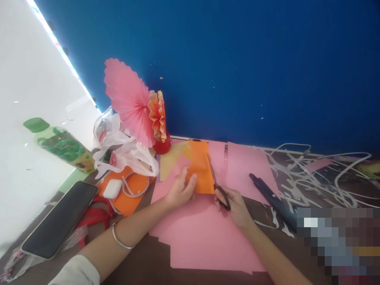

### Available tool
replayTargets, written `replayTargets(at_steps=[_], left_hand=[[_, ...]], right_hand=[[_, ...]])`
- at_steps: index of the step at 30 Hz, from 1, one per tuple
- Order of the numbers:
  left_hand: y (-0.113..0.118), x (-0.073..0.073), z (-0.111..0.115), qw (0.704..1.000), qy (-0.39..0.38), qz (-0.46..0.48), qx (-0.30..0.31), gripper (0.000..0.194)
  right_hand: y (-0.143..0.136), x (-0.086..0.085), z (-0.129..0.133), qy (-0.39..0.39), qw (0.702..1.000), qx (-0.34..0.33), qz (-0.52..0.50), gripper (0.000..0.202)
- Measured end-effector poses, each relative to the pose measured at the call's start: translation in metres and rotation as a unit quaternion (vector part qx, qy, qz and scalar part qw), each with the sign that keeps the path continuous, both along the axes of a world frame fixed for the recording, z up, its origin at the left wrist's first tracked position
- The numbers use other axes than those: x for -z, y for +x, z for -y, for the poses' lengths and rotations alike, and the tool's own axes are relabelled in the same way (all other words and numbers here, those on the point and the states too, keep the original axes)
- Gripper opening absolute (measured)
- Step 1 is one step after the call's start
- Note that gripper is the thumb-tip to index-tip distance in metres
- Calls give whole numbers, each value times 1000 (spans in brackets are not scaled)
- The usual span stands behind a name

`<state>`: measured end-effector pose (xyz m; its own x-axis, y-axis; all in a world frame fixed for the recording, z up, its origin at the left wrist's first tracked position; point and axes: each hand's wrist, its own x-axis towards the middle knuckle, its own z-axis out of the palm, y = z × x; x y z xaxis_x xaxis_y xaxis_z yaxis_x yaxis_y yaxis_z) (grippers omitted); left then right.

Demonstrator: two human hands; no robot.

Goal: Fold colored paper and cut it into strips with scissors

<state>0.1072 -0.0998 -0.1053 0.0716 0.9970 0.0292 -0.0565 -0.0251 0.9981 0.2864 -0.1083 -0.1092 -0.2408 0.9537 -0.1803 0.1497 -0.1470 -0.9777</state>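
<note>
My left hand (181, 188) is closed on the lower left part of an orange paper sheet (200, 170), thumb on top. In my right hand (230, 202) is a pair of dark-handled scissors (222, 196), its fingers wrapped round the handles. The blades point away from me along the right edge of the orange sheet. Pink paper sheets (213, 237) lie beneath both hands, and more pink paper (249, 170) spreads behind to the right.
Pink and orange folded paper fans (130, 103) stand behind left, near a plastic bag (127, 158). A green-capped bottle (62, 146), a phone (61, 219) and a white case (113, 189) lie left. White cables (338, 174) and a black tool (270, 198) lie right.
</note>
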Motion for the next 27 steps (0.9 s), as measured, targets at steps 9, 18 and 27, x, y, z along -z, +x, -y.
replayTargets(at_steps=[9,18,27], left_hand=[[0,1,1,999,-11,19,39,35],[-1,-1,1,998,51,-39,6,30],[0,-4,10,981,113,-127,90,27]], right_hand=[[0,-2,0,2,1000,2,4,40],[-3,-13,0,18,1000,1,0,44],[2,-6,-2,44,999,13,-11,40]])
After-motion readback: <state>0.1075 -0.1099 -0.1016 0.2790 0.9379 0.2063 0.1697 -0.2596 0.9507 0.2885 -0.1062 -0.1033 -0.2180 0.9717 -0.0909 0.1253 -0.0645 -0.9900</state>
